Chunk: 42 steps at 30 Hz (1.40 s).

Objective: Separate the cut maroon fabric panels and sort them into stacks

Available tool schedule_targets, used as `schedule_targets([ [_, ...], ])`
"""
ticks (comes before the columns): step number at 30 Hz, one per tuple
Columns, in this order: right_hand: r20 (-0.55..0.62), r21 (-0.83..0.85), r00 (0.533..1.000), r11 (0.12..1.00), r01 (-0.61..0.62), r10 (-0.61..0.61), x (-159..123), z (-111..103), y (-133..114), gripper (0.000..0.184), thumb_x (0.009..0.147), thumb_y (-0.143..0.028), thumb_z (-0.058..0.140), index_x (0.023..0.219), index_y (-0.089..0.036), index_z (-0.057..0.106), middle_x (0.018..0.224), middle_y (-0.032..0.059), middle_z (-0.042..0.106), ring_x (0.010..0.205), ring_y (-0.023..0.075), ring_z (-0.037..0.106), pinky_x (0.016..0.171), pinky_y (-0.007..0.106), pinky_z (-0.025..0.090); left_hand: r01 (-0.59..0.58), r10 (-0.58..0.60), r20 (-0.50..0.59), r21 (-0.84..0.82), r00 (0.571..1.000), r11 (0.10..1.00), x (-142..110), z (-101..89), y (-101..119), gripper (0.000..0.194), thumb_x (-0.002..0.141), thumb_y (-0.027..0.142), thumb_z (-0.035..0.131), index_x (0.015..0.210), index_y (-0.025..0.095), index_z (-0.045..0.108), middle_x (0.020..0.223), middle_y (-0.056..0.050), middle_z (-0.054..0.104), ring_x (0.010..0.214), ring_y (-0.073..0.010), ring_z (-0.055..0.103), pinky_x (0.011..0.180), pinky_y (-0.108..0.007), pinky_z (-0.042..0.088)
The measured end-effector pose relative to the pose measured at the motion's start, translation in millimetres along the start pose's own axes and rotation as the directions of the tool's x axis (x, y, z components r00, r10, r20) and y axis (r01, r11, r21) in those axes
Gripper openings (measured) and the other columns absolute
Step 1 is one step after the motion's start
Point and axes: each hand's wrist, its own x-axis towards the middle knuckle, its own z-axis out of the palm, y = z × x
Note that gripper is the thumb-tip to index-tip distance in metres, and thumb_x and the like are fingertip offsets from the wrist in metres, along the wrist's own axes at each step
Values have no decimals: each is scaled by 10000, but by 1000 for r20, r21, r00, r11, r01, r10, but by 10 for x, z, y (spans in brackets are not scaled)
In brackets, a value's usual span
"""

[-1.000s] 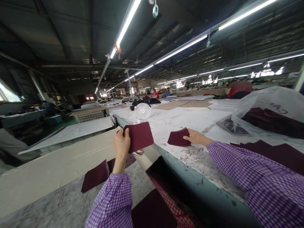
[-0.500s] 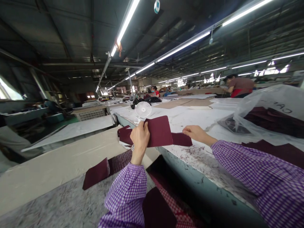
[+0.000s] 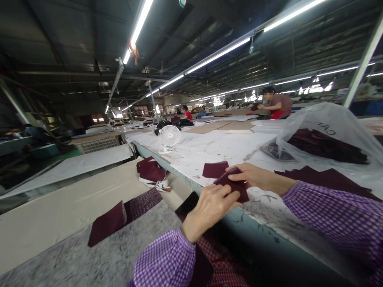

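Note:
Both hands are on a maroon fabric piece [image 3: 235, 185] at the near edge of the white-topped table. My left hand [image 3: 212, 205] grips its lower left side, fingers curled over it. From the right, my right hand [image 3: 249, 175] pinches the upper edge between thumb and fingers. Just behind lies another maroon piece [image 3: 214, 169] flat on the table. On the lower surface to the left are a stack of maroon pieces with a fuzzy edge [image 3: 109, 223] and a maroon bundle [image 3: 151, 169] with a white strip beside it.
A small white fan [image 3: 169, 136] stands near the edge of the white table [image 3: 206, 147]. At the right, a clear plastic bag [image 3: 287, 139] holds dark maroon pieces, with more maroon fabric [image 3: 323, 179] before it. A dark gap separates the two tables. A co-worker [image 3: 277, 105] is farther back.
The maroon piece has moved right and down, and my right hand has joined the left on it. The view has turned slightly to the right.

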Motion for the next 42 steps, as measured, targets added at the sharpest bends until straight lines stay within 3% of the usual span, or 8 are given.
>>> schedule_targets([
  [3,-48,-153,999,988,-10,2,-152,-108,157,450,701,-379,676,1109,-209,593,1020,73,668,845,200,621,606,251,501,140,-141,16,-229,990,963,55,-22,-13,379,919,473,405,1018,184,630,848,-49,637,822,-166,568,771,-290,448],
  [7,-32,-264,999,964,-28,21,-385,-224,232,667,692,-350,654,1322,-210,482,1193,83,614,999,245,595,726,300,517,420,-409,101,-297,907,857,213,176,-215,305,930,342,418,1054,152,623,1027,-83,646,981,-197,557,902,-331,427],
  [12,6,-289,1000,957,17,-16,-489,-276,314,721,690,-317,645,1364,-167,436,1269,95,568,1084,247,562,866,324,483,547,-400,393,-404,828,734,466,499,-143,357,910,404,407,1005,200,683,920,-41,696,872,-187,616,797,-288,468],
  [16,70,-323,995,942,93,-74,-476,-369,486,707,673,-291,653,1342,-169,459,1179,74,618,1071,231,566,883,312,464,634,-435,473,-443,766,633,609,647,63,273,799,392,591,975,221,712,830,-22,704,811,-188,632,736,-278,481],
  [21,-92,-548,995,836,-32,-22,-546,-569,632,581,768,-340,539,1298,-109,491,802,61,684,694,198,634,598,278,474,505,-381,369,-341,848,793,589,833,217,199,819,230,581,966,246,713,944,-26,681,919,-192,605,834,-297,460],
  [26,-144,-766,960,641,47,-242,-590,-679,640,251,817,-272,474,887,-171,693,693,49,680,649,186,626,635,267,435,355,-284,302,-211,910,911,524,885,274,236,871,204,509,999,269,696,905,-32,626,890,-183,566,777,-283,445],
  [32,-29,-864,931,478,160,-364,-533,-616,674,238,825,-202,453,816,-177,689,845,69,685,757,183,610,708,264,421,300,-245,281,-176,928,937,509,869,290,267,909,202,438,974,263,690,872,-32,598,854,-172,539,735,-272,419],
  [42,4,-909,933,388,154,-361,-514,-608,729,177,813,-187,467,787,-181,642,813,49,650,730,165,577,677,254,399,278,-230,275,-150,933,949,509,866,290,284,909,182,420,953,253,691,854,-36,589,833,-167,525,734,-276,420],
])
